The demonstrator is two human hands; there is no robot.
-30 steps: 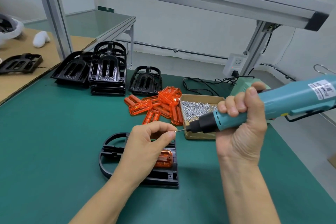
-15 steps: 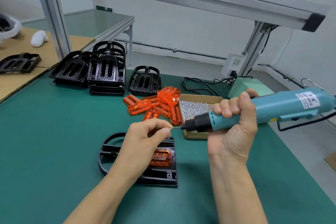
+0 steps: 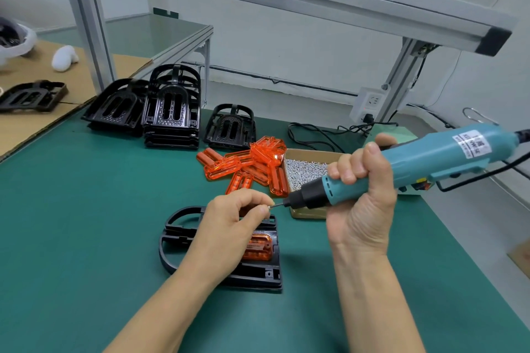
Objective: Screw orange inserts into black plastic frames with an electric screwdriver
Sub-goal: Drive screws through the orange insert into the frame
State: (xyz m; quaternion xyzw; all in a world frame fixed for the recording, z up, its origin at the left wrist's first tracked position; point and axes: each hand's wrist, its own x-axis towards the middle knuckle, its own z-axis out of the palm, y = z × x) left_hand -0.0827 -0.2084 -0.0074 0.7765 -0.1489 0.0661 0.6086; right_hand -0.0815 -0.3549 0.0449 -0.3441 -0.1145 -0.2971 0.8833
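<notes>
A black plastic frame (image 3: pixel 183 241) lies flat on the green mat in front of me, with an orange insert (image 3: pixel 259 246) seated in it. Above the frame, my left hand (image 3: pixel 229 226) pinches a small screw (image 3: pixel 272 205) at its fingertips. My right hand (image 3: pixel 364 198) grips the teal electric screwdriver (image 3: pixel 415 163), held nearly level and pointing left. Its thin bit meets the screw at my left fingertips. My left hand and forearm hide the frame's middle.
Loose orange inserts (image 3: pixel 246 166) are piled behind the frame. A cardboard box of screws (image 3: pixel 304 169) sits beside them. Stacks of black frames (image 3: pixel 172 114) stand further back, one single frame (image 3: pixel 231 127) apart. A metal post (image 3: pixel 401 77) and cables (image 3: pixel 315 132) are at right.
My right hand has lowered the screwdriver's rear end, and the tool lies flatter. My left hand keeps the screw at the bit tip. The view has shifted slightly.
</notes>
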